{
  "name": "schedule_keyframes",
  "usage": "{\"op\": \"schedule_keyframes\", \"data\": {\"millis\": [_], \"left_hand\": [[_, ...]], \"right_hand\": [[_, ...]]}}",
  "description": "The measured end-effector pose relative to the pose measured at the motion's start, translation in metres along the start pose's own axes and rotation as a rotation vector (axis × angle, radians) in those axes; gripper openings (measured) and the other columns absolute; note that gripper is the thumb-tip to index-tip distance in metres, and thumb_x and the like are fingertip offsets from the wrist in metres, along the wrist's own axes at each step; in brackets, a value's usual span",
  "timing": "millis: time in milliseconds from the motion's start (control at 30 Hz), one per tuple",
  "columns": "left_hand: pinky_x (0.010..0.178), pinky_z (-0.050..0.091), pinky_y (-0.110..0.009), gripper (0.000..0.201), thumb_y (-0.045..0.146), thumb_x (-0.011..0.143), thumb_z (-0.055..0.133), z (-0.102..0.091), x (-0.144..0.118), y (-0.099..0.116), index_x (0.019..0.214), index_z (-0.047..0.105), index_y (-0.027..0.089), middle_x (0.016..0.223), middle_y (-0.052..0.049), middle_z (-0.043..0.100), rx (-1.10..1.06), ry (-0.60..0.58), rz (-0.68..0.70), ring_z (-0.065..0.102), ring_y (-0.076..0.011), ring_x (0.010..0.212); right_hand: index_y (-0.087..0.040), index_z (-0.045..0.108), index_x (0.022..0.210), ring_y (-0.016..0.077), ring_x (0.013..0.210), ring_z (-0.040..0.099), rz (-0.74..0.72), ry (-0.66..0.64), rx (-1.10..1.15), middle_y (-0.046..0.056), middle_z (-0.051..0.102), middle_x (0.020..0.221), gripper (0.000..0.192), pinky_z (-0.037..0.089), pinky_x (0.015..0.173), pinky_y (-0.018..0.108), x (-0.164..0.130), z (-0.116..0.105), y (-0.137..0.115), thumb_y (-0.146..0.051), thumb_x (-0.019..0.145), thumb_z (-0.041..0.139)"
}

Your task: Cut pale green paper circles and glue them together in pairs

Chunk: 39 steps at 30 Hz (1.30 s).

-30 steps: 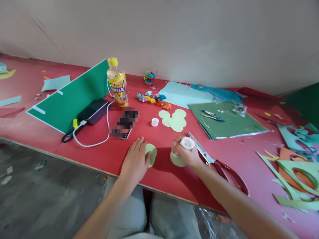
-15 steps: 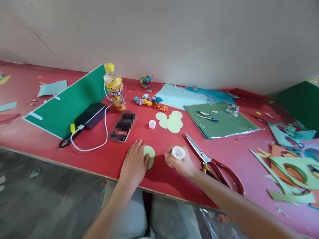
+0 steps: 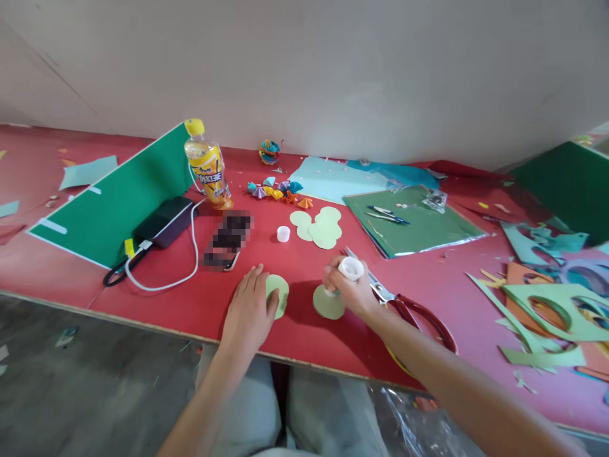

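Note:
My left hand (image 3: 248, 303) lies flat at the front of the table, fingers stretched out, its thumb side resting on a pale green paper circle (image 3: 281, 297). In my right hand (image 3: 351, 289) is a small white bottle (image 3: 351, 268), its hollow round end facing up. The bottle's lower end is mostly hidden by my fingers, just above a second pale green paper circle (image 3: 328, 304). A white cap (image 3: 283, 234) stands farther back, beside several overlapping pale green circles (image 3: 325, 230). Red-handled scissors (image 3: 419, 314) lie to the right, partly under my right forearm.
On the left are a phone (image 3: 227, 240), a drink bottle (image 3: 209, 168), a black box (image 3: 164, 221) with a white cable and an upright green board (image 3: 109, 197). Small folded paper pieces (image 3: 276, 190) lie behind. A green folder (image 3: 413, 222) and paper offcuts (image 3: 547, 311) lie right.
My right hand has moved up and right with the white bottle, uncovering the second green circle beneath it. My left hand stays on its circle. The whole view has shifted slightly.

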State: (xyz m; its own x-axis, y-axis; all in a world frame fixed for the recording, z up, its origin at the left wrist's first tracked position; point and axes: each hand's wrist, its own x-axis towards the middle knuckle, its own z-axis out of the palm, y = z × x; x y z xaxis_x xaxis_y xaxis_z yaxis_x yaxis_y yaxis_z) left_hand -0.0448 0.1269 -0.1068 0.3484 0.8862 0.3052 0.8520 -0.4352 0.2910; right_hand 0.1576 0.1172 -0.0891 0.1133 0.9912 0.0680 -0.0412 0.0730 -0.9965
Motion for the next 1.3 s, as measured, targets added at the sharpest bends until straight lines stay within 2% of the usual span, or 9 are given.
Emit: {"op": "schedule_keyframes", "data": {"millis": [133,267,367,567,667,800,933,1133,1300], "left_hand": [[0.096,0.044,-0.044,0.037,0.031,0.090,0.038,-0.001,0.001,0.001,0.120,0.048,0.012,0.127,-0.016,0.053,-0.014,-0.008,-0.027,0.046,-0.0275,0.122],[0.096,0.044,-0.044,0.037,0.033,0.090,0.040,-0.001,0.000,0.001,0.119,0.047,0.011,0.127,-0.018,0.052,-0.005,0.030,-0.002,0.046,-0.0286,0.122],[0.095,0.043,-0.045,0.041,0.035,0.090,0.040,-0.001,0.000,0.000,0.122,0.044,0.010,0.129,-0.019,0.050,0.019,0.055,-0.017,0.045,-0.0292,0.122],[0.097,0.040,-0.044,0.040,0.033,0.090,0.039,-0.001,0.001,0.001,0.121,0.047,0.009,0.126,-0.017,0.053,0.043,-0.006,-0.039,0.046,-0.0284,0.121],[0.097,0.040,-0.043,0.039,0.032,0.090,0.039,-0.001,0.002,0.002,0.121,0.047,0.009,0.128,-0.016,0.052,0.050,-0.003,-0.039,0.046,-0.0287,0.121],[0.098,0.040,-0.043,0.039,0.031,0.089,0.039,-0.001,0.002,0.002,0.120,0.048,0.009,0.128,-0.017,0.052,0.068,-0.024,-0.033,0.046,-0.0291,0.121],[0.099,0.039,-0.043,0.039,0.032,0.089,0.040,-0.001,0.002,0.000,0.119,0.050,0.008,0.129,-0.016,0.052,0.075,-0.026,-0.034,0.045,-0.0287,0.121],[0.098,0.040,-0.042,0.038,0.031,0.089,0.041,-0.001,0.002,-0.001,0.118,0.051,0.009,0.128,-0.015,0.052,0.060,-0.029,-0.031,0.046,-0.0283,0.121],[0.098,0.039,-0.043,0.036,0.031,0.089,0.041,0.000,0.001,-0.001,0.117,0.052,0.011,0.127,-0.015,0.054,0.035,-0.004,-0.022,0.047,-0.0285,0.120]], "right_hand": [[-0.020,0.045,0.050,0.0091,0.039,0.038,0.056,-0.113,-0.047,-0.004,0.043,0.043,0.022,0.030,0.038,0.023,-0.012,0.001,-0.003,-0.026,0.068,0.057],[-0.021,0.041,0.049,0.0093,0.038,0.038,0.034,-0.037,-0.027,-0.005,0.040,0.041,0.023,0.032,0.040,0.024,-0.004,0.002,-0.005,-0.024,0.069,0.054],[-0.021,0.040,0.049,0.0095,0.039,0.038,-0.009,-0.039,-0.064,-0.005,0.041,0.042,0.024,0.032,0.040,0.024,-0.001,0.001,-0.009,-0.023,0.068,0.054],[-0.021,0.039,0.049,0.0084,0.040,0.034,-0.177,-0.273,-0.273,-0.003,0.044,0.045,0.022,0.028,0.040,0.023,-0.033,0.003,-0.026,-0.018,0.064,0.054],[-0.021,0.037,0.049,0.0081,0.041,0.032,-0.160,-0.319,-0.267,-0.004,0.041,0.045,0.022,0.027,0.041,0.023,-0.040,0.008,-0.028,-0.016,0.064,0.052],[-0.021,0.034,0.047,0.0077,0.041,0.028,-0.110,-0.302,-0.234,-0.005,0.034,0.043,0.024,0.025,0.040,0.023,-0.031,0.021,-0.023,-0.017,0.063,0.052],[-0.021,0.037,0.047,0.0075,0.041,0.029,-0.104,-0.239,-0.214,-0.005,0.035,0.044,0.023,0.025,0.039,0.022,-0.024,0.026,-0.023,-0.020,0.063,0.053],[-0.020,0.042,0.048,0.0083,0.040,0.034,-0.044,-0.224,-0.218,-0.004,0.041,0.044,0.020,0.026,0.040,0.023,-0.040,0.000,-0.026,-0.020,0.065,0.051],[-0.020,0.044,0.049,0.0102,0.041,0.039,-0.004,-0.099,-0.170,-0.003,0.044,0.042,0.019,0.031,0.041,0.024,-0.034,-0.018,-0.013,-0.023,0.066,0.053]]}}
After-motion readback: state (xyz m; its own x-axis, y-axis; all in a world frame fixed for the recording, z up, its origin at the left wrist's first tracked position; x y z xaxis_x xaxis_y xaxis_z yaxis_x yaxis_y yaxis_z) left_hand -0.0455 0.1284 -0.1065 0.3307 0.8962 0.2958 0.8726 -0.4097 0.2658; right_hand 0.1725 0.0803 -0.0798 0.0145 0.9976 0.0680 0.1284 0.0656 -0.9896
